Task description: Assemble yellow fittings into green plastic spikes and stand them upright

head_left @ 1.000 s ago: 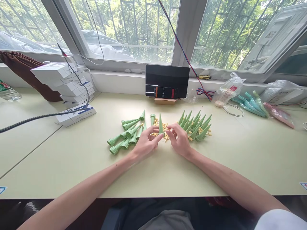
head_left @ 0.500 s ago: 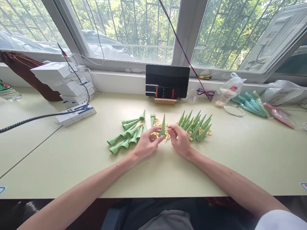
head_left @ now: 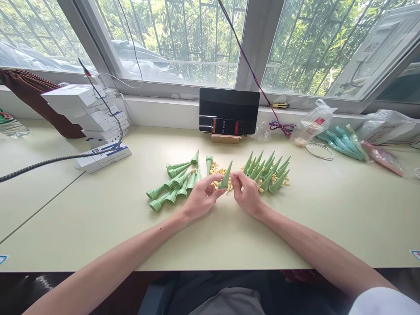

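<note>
My left hand (head_left: 201, 197) grips a green plastic cone-shaped spike (head_left: 226, 176) by its wide lower end, with the tip pointing up and leaning right. Just right of the spike, my right hand (head_left: 246, 192) is closed in a pinch; whatever lies between its fingertips is too small to make out. Behind both hands lies a pile of small yellow plastic pieces (head_left: 215, 168), partly hidden by the fingers. Several loose green spikes (head_left: 180, 180) lie to the left. On the right, more green spikes (head_left: 268, 170) stand tilted in a cluster, with yellow pieces at their bases.
A dark tablet (head_left: 229, 103) leans at the back, with a phone (head_left: 228, 127) running a timer before it. White boxes (head_left: 101, 114) are stacked back left, a black cable (head_left: 59, 162) crossing there. Plastic bags (head_left: 313, 122) and teal packets (head_left: 344, 142) lie back right.
The spike in my left hand has tilted from nearly upright toward the right, its tip now lower. My right hand has shifted very slightly right and stays pinched.
</note>
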{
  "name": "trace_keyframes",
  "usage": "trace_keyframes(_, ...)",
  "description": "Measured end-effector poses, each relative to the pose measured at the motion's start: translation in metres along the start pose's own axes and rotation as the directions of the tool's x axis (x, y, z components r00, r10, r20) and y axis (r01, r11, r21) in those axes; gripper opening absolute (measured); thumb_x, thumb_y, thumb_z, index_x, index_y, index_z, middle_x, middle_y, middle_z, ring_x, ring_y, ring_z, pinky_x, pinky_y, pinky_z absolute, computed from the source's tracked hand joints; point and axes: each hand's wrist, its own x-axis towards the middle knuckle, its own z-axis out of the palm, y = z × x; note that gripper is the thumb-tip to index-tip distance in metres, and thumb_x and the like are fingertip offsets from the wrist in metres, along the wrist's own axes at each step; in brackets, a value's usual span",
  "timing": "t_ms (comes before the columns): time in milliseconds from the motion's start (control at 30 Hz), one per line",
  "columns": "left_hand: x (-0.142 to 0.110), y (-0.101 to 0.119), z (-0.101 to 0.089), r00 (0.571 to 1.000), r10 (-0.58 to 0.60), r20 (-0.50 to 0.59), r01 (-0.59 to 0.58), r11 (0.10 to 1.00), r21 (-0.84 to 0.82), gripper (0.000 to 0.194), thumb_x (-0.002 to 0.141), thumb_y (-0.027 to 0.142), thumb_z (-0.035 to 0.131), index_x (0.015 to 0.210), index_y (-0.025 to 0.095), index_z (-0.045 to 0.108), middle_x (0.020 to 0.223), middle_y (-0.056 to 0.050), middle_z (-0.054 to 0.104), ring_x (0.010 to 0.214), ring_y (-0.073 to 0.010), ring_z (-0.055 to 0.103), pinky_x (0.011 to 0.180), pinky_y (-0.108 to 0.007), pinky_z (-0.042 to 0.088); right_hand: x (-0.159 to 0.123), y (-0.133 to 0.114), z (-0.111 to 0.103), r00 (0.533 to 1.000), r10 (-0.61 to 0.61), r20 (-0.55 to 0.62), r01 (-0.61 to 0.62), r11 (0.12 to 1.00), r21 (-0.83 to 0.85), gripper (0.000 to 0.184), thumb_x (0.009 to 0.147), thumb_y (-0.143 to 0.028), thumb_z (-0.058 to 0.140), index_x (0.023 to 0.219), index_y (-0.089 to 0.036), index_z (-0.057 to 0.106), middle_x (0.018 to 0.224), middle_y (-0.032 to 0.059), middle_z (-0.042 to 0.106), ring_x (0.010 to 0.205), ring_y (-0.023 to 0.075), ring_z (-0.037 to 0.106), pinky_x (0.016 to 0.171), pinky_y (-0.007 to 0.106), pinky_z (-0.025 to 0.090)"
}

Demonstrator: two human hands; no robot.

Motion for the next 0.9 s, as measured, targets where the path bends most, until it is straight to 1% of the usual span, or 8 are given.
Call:
trace_keyframes(100, -0.0004, 0.0004, 0.0008, 1.000, 0.005, -0.006, -0.005, 1.000, -0.001, 0.035, 0.084, 0.038, 0.068, 0.113, 0.019, 0.065, 0.071, 0.000, 0.060, 0.053, -0.0100, 0.052, 0.051, -0.023, 0.045, 0.0002, -0.0008, -0.0003, 1.000, 0.015, 0.004, -0.015, 1.000, 0.005, 0.024, 0.102, -0.032, 0.040, 0.086, -0.021, 0.053, 0.064, -0.0033, 0.047, 0.052, 0.0109, 0.040, 0.053, 0.024, 0.036)
trace_keyframes(167, -0.0006, -0.0002, 0.0012, 1.000, -0.007, -0.017, 0.007, 1.000, -0.005, 0.036, 0.083, 0.038, 0.069, 0.112, 0.019, 0.065, 0.085, -0.003, 0.064, 0.055, -0.0091, 0.054, 0.051, -0.022, 0.046, 0.0006, -0.0015, -0.0007, 0.999, 0.032, -0.001, -0.032, 0.999, 0.012, 0.024, 0.102, -0.033, 0.041, 0.085, -0.021, 0.053, 0.064, -0.0034, 0.048, 0.051, 0.0107, 0.041, 0.052, 0.024, 0.037)
trace_keyframes(267, -0.0008, -0.0011, 0.0013, 0.998, -0.055, -0.029, 0.054, 0.998, -0.026, 0.037, 0.082, 0.041, 0.070, 0.112, 0.020, 0.064, 0.106, -0.007, 0.063, 0.053, -0.0066, 0.055, 0.048, -0.022, 0.047, 0.0011, -0.0021, -0.0010, 0.998, 0.063, -0.011, -0.062, 0.998, 0.026, 0.022, 0.101, -0.034, 0.043, 0.087, -0.021, 0.054, 0.066, -0.0027, 0.053, 0.052, 0.0108, 0.047, 0.053, 0.024, 0.040)
trace_keyframes(333, -0.0006, -0.0013, 0.0006, 0.994, -0.104, -0.033, 0.102, 0.993, -0.053, 0.040, 0.082, 0.044, 0.070, 0.112, 0.020, 0.063, 0.111, -0.009, 0.061, 0.050, -0.0052, 0.053, 0.043, -0.021, 0.045, 0.0012, -0.0022, -0.0007, 0.997, 0.076, -0.018, -0.075, 0.996, 0.039, 0.019, 0.100, -0.034, 0.046, 0.090, -0.020, 0.055, 0.070, -0.0015, 0.058, 0.054, 0.0109, 0.052, 0.054, 0.023, 0.042)
trace_keyframes(433, 0.0005, -0.0012, -0.0012, 0.989, -0.144, -0.032, 0.139, 0.983, -0.117, 0.041, 0.082, 0.046, 0.069, 0.112, 0.019, 0.062, 0.110, -0.009, 0.062, 0.047, -0.0045, 0.051, 0.040, -0.021, 0.043, 0.0007, -0.0018, 0.0002, 0.997, 0.064, -0.032, -0.063, 0.997, 0.041, 0.015, 0.098, -0.033, 0.050, 0.096, -0.020, 0.057, 0.078, 0.0008, 0.064, 0.055, 0.0106, 0.055, 0.052, 0.023, 0.044)
trace_keyframes(533, 0.0017, -0.0002, -0.0026, 0.985, -0.167, -0.039, 0.158, 0.971, -0.178, 0.042, 0.082, 0.045, 0.070, 0.112, 0.018, 0.062, 0.102, -0.008, 0.063, 0.047, -0.0045, 0.050, 0.041, -0.021, 0.044, 0.0001, -0.0010, 0.0011, 0.999, 0.031, -0.027, -0.030, 0.999, 0.031, 0.015, 0.097, -0.032, 0.052, 0.102, -0.019, 0.059, 0.087, 0.0037, 0.067, 0.057, 0.0109, 0.057, 0.052, 0.023, 0.046)
trace_keyframes(633, 0.0022, 0.0021, -0.0029, 0.980, -0.191, -0.056, 0.176, 0.962, -0.208, 0.043, 0.081, 0.044, 0.072, 0.112, 0.016, 0.062, 0.096, -0.007, 0.063, 0.047, -0.0046, 0.048, 0.041, -0.022, 0.044, -0.0004, -0.0004, 0.0015, 1.000, 0.013, -0.013, -0.012, 0.999, 0.034, 0.017, 0.097, -0.031, 0.052, 0.107, -0.020, 0.059, 0.094, 0.0060, 0.068, 0.061, 0.0120, 0.059, 0.053, 0.024, 0.049)
trace_keyframes(900, 0.0026, 0.0075, -0.0021, 0.979, -0.190, -0.076, 0.168, 0.958, -0.233, 0.040, 0.079, 0.043, 0.073, 0.108, 0.016, 0.065, 0.093, -0.005, 0.065, 0.044, -0.0037, 0.045, 0.042, -0.022, 0.042, 0.0006, -0.0013, -0.0002, 0.999, -0.029, 0.034, 0.028, 0.999, 0.022, 0.024, 0.099, -0.029, 0.050, 0.120, -0.021, 0.058, 0.101, 0.0071, 0.066, 0.064, 0.0132, 0.060, 0.055, 0.026, 0.051)
